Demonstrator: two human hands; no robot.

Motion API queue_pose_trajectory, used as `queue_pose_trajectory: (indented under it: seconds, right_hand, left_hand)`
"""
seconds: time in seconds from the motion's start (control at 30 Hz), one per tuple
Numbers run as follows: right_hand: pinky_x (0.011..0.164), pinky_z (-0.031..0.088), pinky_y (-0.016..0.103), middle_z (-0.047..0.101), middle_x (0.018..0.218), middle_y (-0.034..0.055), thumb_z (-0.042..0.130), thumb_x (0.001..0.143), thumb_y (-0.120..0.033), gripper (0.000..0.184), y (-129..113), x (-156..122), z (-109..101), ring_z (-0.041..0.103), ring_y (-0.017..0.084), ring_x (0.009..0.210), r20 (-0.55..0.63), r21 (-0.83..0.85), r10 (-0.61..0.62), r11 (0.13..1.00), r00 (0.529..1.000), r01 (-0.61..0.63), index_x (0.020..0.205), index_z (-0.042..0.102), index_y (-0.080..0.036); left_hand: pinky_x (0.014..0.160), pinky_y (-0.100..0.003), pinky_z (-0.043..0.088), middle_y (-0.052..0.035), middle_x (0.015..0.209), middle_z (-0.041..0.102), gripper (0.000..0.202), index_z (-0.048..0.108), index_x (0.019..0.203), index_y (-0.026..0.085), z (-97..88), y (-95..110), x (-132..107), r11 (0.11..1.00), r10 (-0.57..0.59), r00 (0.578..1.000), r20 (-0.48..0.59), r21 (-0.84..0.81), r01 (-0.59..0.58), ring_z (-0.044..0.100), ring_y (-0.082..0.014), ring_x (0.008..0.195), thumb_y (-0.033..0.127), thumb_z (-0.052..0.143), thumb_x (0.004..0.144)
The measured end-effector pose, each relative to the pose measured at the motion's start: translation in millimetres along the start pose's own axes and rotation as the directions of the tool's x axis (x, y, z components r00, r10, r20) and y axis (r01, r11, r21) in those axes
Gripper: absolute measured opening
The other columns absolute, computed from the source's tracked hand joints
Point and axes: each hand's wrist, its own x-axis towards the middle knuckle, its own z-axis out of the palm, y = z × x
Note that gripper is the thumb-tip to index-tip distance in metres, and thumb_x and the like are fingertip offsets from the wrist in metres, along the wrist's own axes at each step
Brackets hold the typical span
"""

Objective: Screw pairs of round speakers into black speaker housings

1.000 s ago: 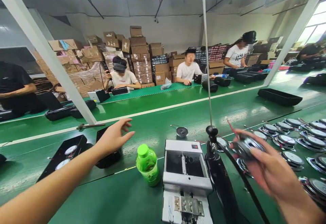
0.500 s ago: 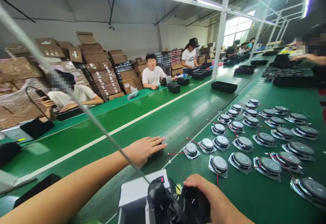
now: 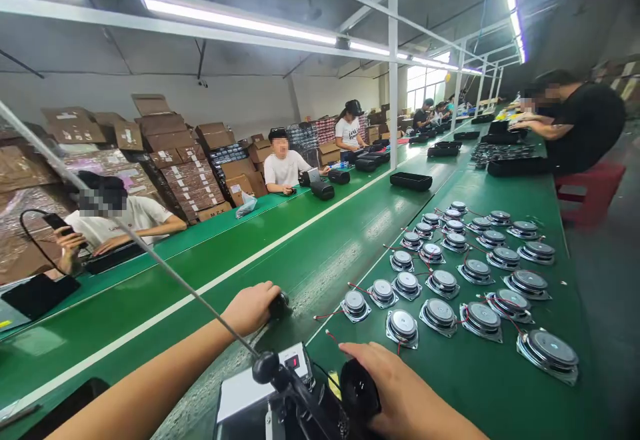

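Note:
My left hand (image 3: 250, 309) reaches over the green belt, its fingers curled round a small dark rounded part (image 3: 279, 305). What kind of part this is, I cannot make out. My right hand (image 3: 393, 383) grips a round, glossy black part with a hollow face (image 3: 359, 387), low in the view. Between my arms stands a box-like device (image 3: 267, 377) with a white top and a red switch. A black ball knob (image 3: 265, 367) and a thin metal rod are in front of it. Several loudspeakers (image 3: 440, 317) lie magnet-up beyond my right hand, some trailing red wires.
A long black housing (image 3: 411, 181) sits farther up the belt (image 3: 320, 227). Across it, people in white shirts sit or stand at the far bench, before stacked cartons (image 3: 187, 190). At right, a person in black bends over parts beside a red stool (image 3: 590, 193).
My view has swung to the right. The left hand's spread fingers have curled round the dark part. My right hand still holds the round black part.

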Motion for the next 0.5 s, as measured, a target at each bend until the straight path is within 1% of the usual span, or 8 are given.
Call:
queue_pose_trajectory:
  seconds: [0.03,0.1,0.17,0.2,0.27,0.37,0.5]
  right_hand:
    - [0.12,0.054,0.06,0.061,0.154,0.0157,0.086,0.082,-0.021,0.089,-2.7,0.3,1.8,0.063,0.034,0.137,0.014,0.002,-0.005,1.0,1.0,0.005,0.164,0.05,-0.021]
    - [0.119,0.055,0.061,0.062,0.151,0.0147,0.087,0.086,-0.026,0.085,-7.9,0.2,5.2,0.063,0.034,0.136,0.024,0.011,-0.003,1.0,1.0,0.003,0.163,0.051,-0.022]
    - [0.117,0.056,0.06,0.064,0.147,0.014,0.088,0.089,-0.031,0.081,-10.8,-0.4,7.5,0.064,0.033,0.134,0.014,0.016,0.007,1.0,1.0,-0.007,0.161,0.053,-0.021]
    - [0.117,0.057,0.059,0.065,0.145,0.0138,0.088,0.09,-0.033,0.079,-11.0,-0.6,8.3,0.064,0.033,0.133,0.004,0.016,0.013,1.0,1.0,-0.013,0.16,0.053,-0.021]
    - [0.116,0.057,0.058,0.065,0.143,0.0136,0.086,0.093,-0.037,0.077,-9.1,-0.5,9.1,0.064,0.032,0.132,-0.017,0.005,0.019,1.0,1.0,-0.019,0.161,0.052,-0.021]
    - [0.114,0.058,0.057,0.063,0.144,0.0134,0.083,0.097,-0.039,0.072,-2.8,1.0,11.0,0.063,0.032,0.131,-0.047,-0.048,0.009,0.999,0.999,-0.011,0.16,0.052,-0.022]
    - [0.114,0.058,0.057,0.063,0.142,0.0127,0.079,0.1,-0.033,0.064,6.2,1.8,15.3,0.063,0.031,0.129,-0.078,-0.138,-0.013,0.99,0.997,0.002,0.158,0.053,-0.022]
  left_hand:
    - [0.105,-0.051,0.063,-0.0112,0.138,0.071,0.037,0.069,0.138,0.02,0.0,-1.8,-4.7,0.999,-0.049,0.999,-0.013,-0.015,0.049,0.071,-0.0267,0.121,0.041,0.072,0.108]
    - [0.11,-0.054,0.061,-0.0127,0.148,0.067,0.04,0.068,0.14,0.021,0.5,-3.1,-12.7,0.993,-0.106,0.994,-0.03,-0.056,0.104,0.068,-0.0294,0.13,0.042,0.074,0.106]
    - [0.116,-0.058,0.057,-0.0138,0.158,0.061,0.044,0.067,0.143,0.021,0.9,-2.6,-17.1,0.988,-0.119,0.992,-0.031,-0.104,0.115,0.063,-0.0328,0.141,0.041,0.076,0.105]
    - [0.118,-0.059,0.056,-0.014,0.16,0.06,0.045,0.067,0.143,0.021,0.7,-2.0,-17.6,0.985,-0.119,0.992,-0.027,-0.13,0.115,0.062,-0.0335,0.143,0.041,0.076,0.104]
    - [0.116,-0.058,0.058,-0.0136,0.156,0.063,0.043,0.068,0.142,0.02,-0.2,-0.3,-16.2,0.976,-0.122,0.992,-0.019,-0.182,0.116,0.064,-0.0324,0.139,0.041,0.076,0.105]
    - [0.109,-0.053,0.062,-0.0117,0.142,0.071,0.037,0.07,0.135,0.018,-1.4,4.8,-12.0,0.961,-0.105,0.995,-0.001,-0.259,0.101,0.071,-0.0278,0.125,0.042,0.073,0.107]
    - [0.108,-0.051,0.061,-0.0105,0.137,0.072,0.031,0.073,0.125,0.018,2.3,14.5,-10.9,0.943,-0.067,0.998,0.007,-0.328,0.065,0.071,-0.0264,0.123,0.043,0.076,0.105]
